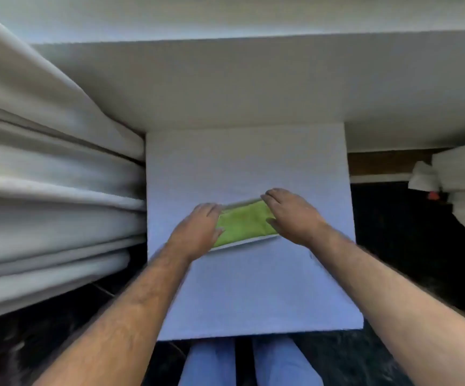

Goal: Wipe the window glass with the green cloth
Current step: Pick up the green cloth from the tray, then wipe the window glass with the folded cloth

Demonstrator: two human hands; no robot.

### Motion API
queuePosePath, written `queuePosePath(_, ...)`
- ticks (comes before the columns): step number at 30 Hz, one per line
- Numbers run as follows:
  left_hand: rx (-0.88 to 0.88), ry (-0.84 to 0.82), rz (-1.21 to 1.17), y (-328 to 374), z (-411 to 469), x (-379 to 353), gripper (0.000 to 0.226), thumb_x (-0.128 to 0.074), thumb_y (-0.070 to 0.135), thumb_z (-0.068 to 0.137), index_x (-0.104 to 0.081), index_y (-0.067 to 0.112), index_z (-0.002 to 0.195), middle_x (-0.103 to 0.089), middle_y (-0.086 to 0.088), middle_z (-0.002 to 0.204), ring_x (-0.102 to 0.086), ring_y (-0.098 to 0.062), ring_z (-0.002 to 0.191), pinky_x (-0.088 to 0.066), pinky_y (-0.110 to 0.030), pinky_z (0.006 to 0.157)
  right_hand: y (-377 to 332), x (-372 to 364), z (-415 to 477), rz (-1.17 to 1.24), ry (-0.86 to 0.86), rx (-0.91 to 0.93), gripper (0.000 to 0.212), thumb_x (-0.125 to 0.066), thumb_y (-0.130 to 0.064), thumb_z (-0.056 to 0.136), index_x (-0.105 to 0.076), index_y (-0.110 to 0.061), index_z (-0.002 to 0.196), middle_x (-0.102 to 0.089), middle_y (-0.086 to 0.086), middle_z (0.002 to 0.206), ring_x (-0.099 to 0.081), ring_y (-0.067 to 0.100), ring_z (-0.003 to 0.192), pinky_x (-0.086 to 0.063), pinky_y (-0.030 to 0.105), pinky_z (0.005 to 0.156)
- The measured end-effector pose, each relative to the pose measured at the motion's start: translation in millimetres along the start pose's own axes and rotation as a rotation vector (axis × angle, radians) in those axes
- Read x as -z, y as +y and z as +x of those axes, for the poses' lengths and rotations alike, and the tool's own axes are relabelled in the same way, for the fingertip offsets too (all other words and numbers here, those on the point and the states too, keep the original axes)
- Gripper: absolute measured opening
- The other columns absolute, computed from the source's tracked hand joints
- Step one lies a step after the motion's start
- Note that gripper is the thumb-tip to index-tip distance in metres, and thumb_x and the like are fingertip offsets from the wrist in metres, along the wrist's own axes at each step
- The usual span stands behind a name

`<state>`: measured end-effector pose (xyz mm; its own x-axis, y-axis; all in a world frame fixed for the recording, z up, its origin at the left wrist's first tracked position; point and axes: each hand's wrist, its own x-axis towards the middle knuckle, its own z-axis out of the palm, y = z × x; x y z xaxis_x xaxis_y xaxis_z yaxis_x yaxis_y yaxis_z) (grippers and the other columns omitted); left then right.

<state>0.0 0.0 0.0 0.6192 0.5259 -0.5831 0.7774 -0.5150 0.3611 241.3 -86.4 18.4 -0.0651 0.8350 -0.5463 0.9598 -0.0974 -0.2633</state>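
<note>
Green cloth (242, 222), folded into a flat rectangle of fuzzy lime-coloured fabric with a pale edge showing along its near and far sides, is seen lying on a white, square-cornered table top (253, 288) a little beyond the middle of that surface. It is flanked by both hands. The left hand (197, 229) is laid palm down over the cloth's left end, with the fingers loosely extended and kept together, their tips resting on the fabric; nothing is seen to be clasped in it. The right hand (289, 215) is placed over the cloth's right end, palm down, with the fingers stretched toward the far right corner and the thumb set against the near part of the fabric; whether that end is pinched or merely pressed cannot be told. Both bare forearms are extended from the bottom of the view across the table top.

White pleated curtain fabric (44, 190) is bunched in long folds along the left side, touching the table's left edge. A broad white ledge (225, 84) is seen beyond the table. Blue trouser legs (253, 363) are visible below the table's near edge, over a dark floor (407, 246). The picture is somewhat blurred.
</note>
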Motion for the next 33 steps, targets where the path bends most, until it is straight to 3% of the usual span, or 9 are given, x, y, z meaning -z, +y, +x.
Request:
queuePosePath(4,-0.051,0.087,0.093,-18,12,-49,0.057,-0.075,0.016,0.087,-0.056,-0.003,0.138,-0.061,-0.023,0.138,-0.058,-0.042,0.13,-0.05,-0.047,0.109,-1,-49,26,-0.04,-0.023,-0.002,0.065,-0.071,-0.016,0.088,-0.05,0.004,0.147,-0.055,0.025,0.148,-0.052,0.044,0.139,-0.053,0.055,0.106)
queuePosePath(7,-0.093,0.161,0.228,-31,23,-76,0.059,-0.081,0.007,0.076,-0.062,0.0,0.131,-0.066,-0.017,0.13,-0.065,-0.037,0.12,-0.059,-0.043,0.094,-2,-82,40,-0.13,0.039,-0.005,0.059,-0.072,-0.007,0.081,-0.058,-0.001,0.138,-0.064,0.017,0.134,-0.062,0.041,0.122,-0.056,0.049,0.093)
queuePosePath(12,-0.052,0.224,0.303,-27,40,-82,0.046,-0.087,0.008,0.061,-0.074,0.011,0.105,-0.071,-0.007,0.099,-0.068,-0.03,0.09,-0.056,-0.037,0.075,-6,-95,53,-0.185,0.13,-0.048,0.037,-0.075,0.001,0.073,-0.069,-0.008,0.108,-0.07,0.013,0.111,-0.065,0.037,0.102,-0.054,0.045,0.088)
queuePosePath(15,-0.002,0.156,0.176,-18,42,-67,0.028,-0.071,0.005,0.073,-0.072,0.009,0.101,-0.065,-0.009,0.104,-0.06,-0.032,0.1,-0.048,-0.041,0.083,-10,-81,52,-0.153,0.068,-0.072,0.028,-0.064,0.0,0.082,-0.071,-0.007,0.108,-0.064,0.015,0.114,-0.059,0.038,0.11,-0.049,0.049,0.094)
queuePosePath(18,0.009,0.041,0.004,-10,36,-37,0.029,-0.065,0.009,0.081,-0.062,0.011,0.109,-0.061,-0.006,0.113,-0.053,-0.028,0.109,-0.042,-0.038,0.091,-18,-54,46,-0.093,-0.004,-0.075,0.031,-0.057,-0.004,0.087,-0.063,-0.011,0.117,-0.063,0.008,0.119,-0.057,0.034,0.116,-0.043,0.047,0.098)
queuePosePath(22,0.077,-0.015,-0.232,-4,16,21,0.026,-0.062,0.009,0.084,-0.047,0.022,0.1,-0.058,0.004,0.084,-0.053,-0.026,0.078,-0.04,-0.033,0.062,-29,-3,31,0.005,-0.03,-0.117,0.034,-0.052,-0.001,0.089,-0.048,-0.013,0.121,-0.069,0.007,0.108,-0.059,0.035,0.085,-0.039,0.039,0.075)
queuePosePath(24,0.112,0.03,-0.256,-3,8,52,0.029,-0.062,0.011,0.082,-0.045,0.027,0.097,-0.06,0.002,0.081,-0.055,-0.028,0.074,-0.044,-0.033,0.061,-32,29,24,0.05,0.002,-0.13,0.039,-0.054,-0.004,0.092,-0.054,-0.017,0.129,-0.066,0.005,0.113,-0.063,0.035,0.094,-0.044,0.039,0.07)
queuePosePath(28,0.108,0.165,-0.275,8,-15,135,0.038,-0.063,0.014,0.079,-0.058,0.035,0.11,-0.075,0.004,0.106,-0.064,-0.025,0.084,-0.059,-0.036,0.072,-46,119,3,0.031,0.084,-0.121,0.019,-0.061,-0.017,0.095,-0.071,-0.02,0.111,-0.066,0.007,0.113,-0.065,0.035,0.111,-0.055,0.043,0.077)
queuePosePath(33,-0.001,0.376,-0.257,42,-58,246,0.024,-0.07,0.007,0.08,-0.079,0.019,0.099,-0.07,0.006,0.078,-0.064,-0.016,0.077,-0.045,-0.024,0.069,-64,240,-39,-0.006,0.268,-0.128,0.018,-0.071,-0.027,0.091,-0.072,-0.022,0.107,-0.074,0.009,0.112,-0.068,0.035,0.11,-0.055,0.04,0.08)
